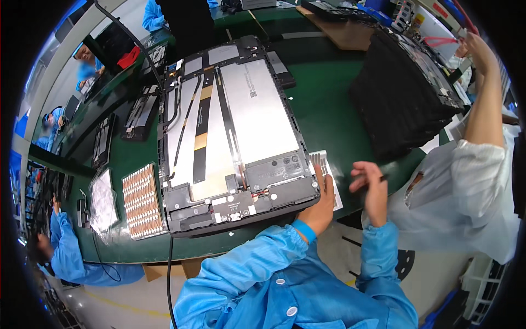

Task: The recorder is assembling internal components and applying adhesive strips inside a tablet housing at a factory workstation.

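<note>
A large opened tablet-like device (263, 104) fills the middle, its silver battery cells, black ribbon cables and dark lower modules facing up. At its near right corner is my left hand (320, 205), with a blue wristband; the fingers lie along the edge and part of the hand is hidden beneath the device. My left hand appears closed on that corner. Off to the right, apart from the device, my right hand (372, 189) is raised with bent fingers. A small dark tip shows by its knuckles; what it belongs to cannot be made out. A white printed sheet (331, 192) lies behind my left hand.
A tall stack of black device housings (400, 104) stands at the right. Beside it, a co-worker's raised hand (482, 55) is near a pink cord. A tray of small copper-coloured parts (143, 200) and a clear plastic packet (103, 202) lie left. A black cable (170, 274) hangs in front.
</note>
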`<state>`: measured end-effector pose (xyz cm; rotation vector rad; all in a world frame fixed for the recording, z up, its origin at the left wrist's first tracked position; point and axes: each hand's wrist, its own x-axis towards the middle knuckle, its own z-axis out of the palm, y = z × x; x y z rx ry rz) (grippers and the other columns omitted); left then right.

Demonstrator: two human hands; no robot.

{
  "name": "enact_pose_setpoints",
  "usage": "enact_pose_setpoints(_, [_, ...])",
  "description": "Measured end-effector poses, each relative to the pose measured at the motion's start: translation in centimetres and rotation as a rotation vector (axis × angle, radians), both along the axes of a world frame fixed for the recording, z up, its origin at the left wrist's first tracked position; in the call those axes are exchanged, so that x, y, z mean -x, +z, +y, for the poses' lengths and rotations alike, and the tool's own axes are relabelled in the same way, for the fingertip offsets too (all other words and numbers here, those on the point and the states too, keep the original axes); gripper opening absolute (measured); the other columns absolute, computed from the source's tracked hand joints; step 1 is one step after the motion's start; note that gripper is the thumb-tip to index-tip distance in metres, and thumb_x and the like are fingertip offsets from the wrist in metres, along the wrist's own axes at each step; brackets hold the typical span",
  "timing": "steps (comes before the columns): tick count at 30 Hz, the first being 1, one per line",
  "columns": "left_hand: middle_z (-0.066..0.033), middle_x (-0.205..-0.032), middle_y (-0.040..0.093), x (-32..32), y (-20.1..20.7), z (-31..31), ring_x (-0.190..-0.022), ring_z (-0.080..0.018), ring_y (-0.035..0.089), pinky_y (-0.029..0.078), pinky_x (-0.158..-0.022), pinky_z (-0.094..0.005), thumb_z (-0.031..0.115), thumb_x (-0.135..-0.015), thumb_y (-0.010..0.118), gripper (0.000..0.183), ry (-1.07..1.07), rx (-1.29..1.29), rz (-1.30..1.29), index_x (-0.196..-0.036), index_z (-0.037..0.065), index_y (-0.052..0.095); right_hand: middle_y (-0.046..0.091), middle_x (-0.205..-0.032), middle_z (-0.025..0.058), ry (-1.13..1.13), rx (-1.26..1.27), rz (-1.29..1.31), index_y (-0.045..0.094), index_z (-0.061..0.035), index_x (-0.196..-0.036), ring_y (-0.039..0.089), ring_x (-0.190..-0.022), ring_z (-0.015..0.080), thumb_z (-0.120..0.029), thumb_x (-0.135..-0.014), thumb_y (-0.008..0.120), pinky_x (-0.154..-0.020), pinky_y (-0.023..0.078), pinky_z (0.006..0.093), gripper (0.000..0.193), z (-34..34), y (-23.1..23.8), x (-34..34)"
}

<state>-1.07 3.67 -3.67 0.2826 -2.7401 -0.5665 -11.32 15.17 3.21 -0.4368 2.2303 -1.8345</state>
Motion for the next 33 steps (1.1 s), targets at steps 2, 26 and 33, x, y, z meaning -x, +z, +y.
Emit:
enact_pose_setpoints(2, [-0.0369, -0.148, 0.037, -0.3, 0.6, -0.1, -0.143, -0.0541, 0.027, 0.023, -0.118, -0.0620, 0.022, -0.094, 0.058, 0.050, -0.003, 0.048, -0.050, -0.135, -0.007, 0.050, 0.064, -0.086, 0.0072, 0.041, 0.096, 0.037, 0.066, 0.0003, -0.109, 0.057, -0.062, 0.0120, -0.045, -0.106, 0.038, -0.063, 0.045, 0.0262, 0.054, 0.2, 0.3, 1.7])
enact_pose_setpoints(26, [-0.0414, -0.150, 0.032, 0.1, 2.5, -0.8, -0.144, -0.0563, 0.024, 0.016, -0.118, -0.0661, 0.025, -0.093, 0.058, 0.054, -0.030, 0.102, -0.170, -0.137, -0.005, 0.048, 0.068, -0.087, 0.0057, 0.236, 0.208, -0.231, 0.062, 0.0013, -0.108, 0.065, -0.072, 0.0110, -0.013, -0.090, 0.076, -0.067, 0.054, 0.0237, 0.027, -3.4, -2.5, 5.9])
enact_pose_setpoints(33, [-0.0419, -0.149, 0.031, 0.2, 2.8, -0.8, -0.144, -0.0565, 0.024, 0.016, -0.117, -0.0664, 0.025, -0.093, 0.058, 0.054, -0.040, 0.095, -0.176, -0.137, -0.005, 0.046, 0.068, -0.090, 0.0035, 0.338, 0.229, -0.173, 0.064, -0.0005, -0.107, 0.064, -0.078, 0.0081, -0.010, -0.087, 0.080, -0.070, 0.052, 0.0222, 0.027, -3.4, -3.4, 5.9])
